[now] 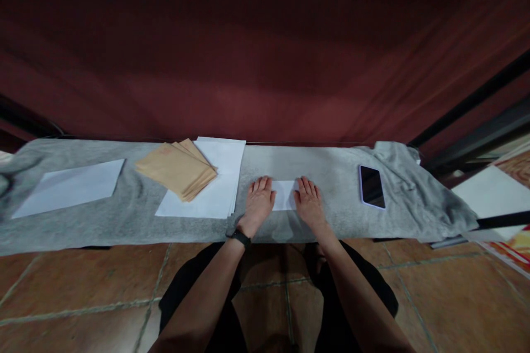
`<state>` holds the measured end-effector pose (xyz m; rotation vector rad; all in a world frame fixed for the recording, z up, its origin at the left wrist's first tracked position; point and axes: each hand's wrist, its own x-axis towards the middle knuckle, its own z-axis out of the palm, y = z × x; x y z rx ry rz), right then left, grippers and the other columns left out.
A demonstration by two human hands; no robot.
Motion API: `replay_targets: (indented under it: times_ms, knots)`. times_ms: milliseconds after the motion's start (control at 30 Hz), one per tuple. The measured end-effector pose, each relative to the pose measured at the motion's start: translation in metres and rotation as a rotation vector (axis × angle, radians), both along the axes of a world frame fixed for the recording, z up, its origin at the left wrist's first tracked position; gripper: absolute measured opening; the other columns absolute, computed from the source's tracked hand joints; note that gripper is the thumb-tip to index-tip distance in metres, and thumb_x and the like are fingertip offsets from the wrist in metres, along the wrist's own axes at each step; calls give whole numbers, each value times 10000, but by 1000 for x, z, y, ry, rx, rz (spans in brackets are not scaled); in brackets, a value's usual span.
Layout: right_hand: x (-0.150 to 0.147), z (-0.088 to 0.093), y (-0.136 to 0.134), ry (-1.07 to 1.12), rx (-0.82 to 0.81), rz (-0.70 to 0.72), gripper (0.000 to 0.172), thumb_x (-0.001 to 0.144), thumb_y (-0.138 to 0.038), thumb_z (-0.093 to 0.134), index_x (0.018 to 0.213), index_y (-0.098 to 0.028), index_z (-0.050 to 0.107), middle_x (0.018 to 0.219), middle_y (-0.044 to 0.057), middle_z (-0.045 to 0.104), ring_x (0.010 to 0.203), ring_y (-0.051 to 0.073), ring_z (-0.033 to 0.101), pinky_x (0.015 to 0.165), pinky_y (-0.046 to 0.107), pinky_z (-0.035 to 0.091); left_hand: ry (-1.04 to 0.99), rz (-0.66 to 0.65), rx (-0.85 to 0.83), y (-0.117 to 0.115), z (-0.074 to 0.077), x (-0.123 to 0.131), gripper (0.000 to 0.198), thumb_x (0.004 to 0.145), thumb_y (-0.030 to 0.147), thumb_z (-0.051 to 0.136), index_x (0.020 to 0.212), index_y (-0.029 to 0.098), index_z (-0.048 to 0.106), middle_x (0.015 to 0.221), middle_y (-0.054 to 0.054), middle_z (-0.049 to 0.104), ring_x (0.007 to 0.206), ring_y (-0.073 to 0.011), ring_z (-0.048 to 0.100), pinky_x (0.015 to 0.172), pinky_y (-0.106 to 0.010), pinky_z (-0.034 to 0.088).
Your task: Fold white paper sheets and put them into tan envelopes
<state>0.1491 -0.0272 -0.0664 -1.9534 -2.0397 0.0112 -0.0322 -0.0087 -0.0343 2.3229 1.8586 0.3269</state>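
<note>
The folded white paper lies flat on the grey cloth covering the table, directly under and between the fingers of both hands. The left hand covers its left end and the right hand its right end. The fingers lie extended, close together and palm-down, pressing the paper flat without pinching it. The paper shows as a small, plain white rectangle with no visible print; only its middle strip is exposed between the hands. Judged from this, it is very light, thin and limp, easily creased, and likely to slide less on cloth than on a bare surface. It is best taken at an edge or corner beyond the fingertips, by thumb and forefinger. To the left of the fingers lie tan envelopes on a stack of white sheets; to the right lies a smartphone.
</note>
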Motion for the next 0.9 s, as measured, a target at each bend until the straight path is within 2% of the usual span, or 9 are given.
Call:
replay_targets:
  times_ms: [133,333,433,533,633,733,833,900]
  knots:
    - [0,-2,1,4,8,9,522,1047,-275,349,1522,-83,446,1577,167,462,1453,305,426,1190,498,299,-18,11,-36,10,7,-3,483,945,273,569,1419,181,549,1421,-135,576,1292,-315,513,1063,-447,425]
    - [2,-5,1,26,20,16,524,1024,-248,369,1517,-89,446,1564,178,479,1444,294,442,1182,503,311,-166,45,-39,20,5,-7,381,841,249,726,1216,203,677,1211,-119,636,1192,-311,538,1037,-432,422]
    - [-1,-3,1,50,22,27,510,1026,-246,362,1493,-73,474,1553,187,491,1445,287,443,1187,492,313,-438,124,-76,23,4,-7,172,758,130,744,903,218,717,1001,-68,663,1092,-267,580,1038,-401,414]
    - [-8,4,-4,99,10,100,524,1054,-335,348,1492,-76,474,1550,188,494,1459,278,428,1201,492,312,-755,207,-179,26,4,-9,140,711,94,694,678,215,632,762,-9,623,863,-212,620,868,-341,475]
    - [-19,16,-15,137,-4,218,631,1044,-498,387,1548,-118,398,1604,171,422,1494,298,377,1226,550,266,-873,225,-212,26,7,-10,60,754,187,626,699,209,616,672,28,588,677,-165,587,689,-289,472]
    - [-33,30,-29,151,-17,309,748,994,-569,472,1592,-147,320,1655,167,323,1519,317,332,1237,569,240,-1163,281,-246,22,13,-10,59,722,259,629,732,203,616,668,41,582,622,-139,562,609,-255,444]
    - [-43,40,-36,171,-25,347,814,941,-520,562,1610,-148,286,1664,162,300,1521,319,327,1246,545,246,-1500,322,-320,16,21,-5,124,631,262,698,689,201,607,637,47,564,595,-123,537,566,-236,409]
    - [-46,45,-36,221,-23,334,768,929,-417,566,1601,-141,317,1646,148,347,1503,309,364,1244,515,278,-1599,316,-355,15,26,-2,153,618,263,723,687,202,601,630,47,564,599,-120,544,565,-231,407]
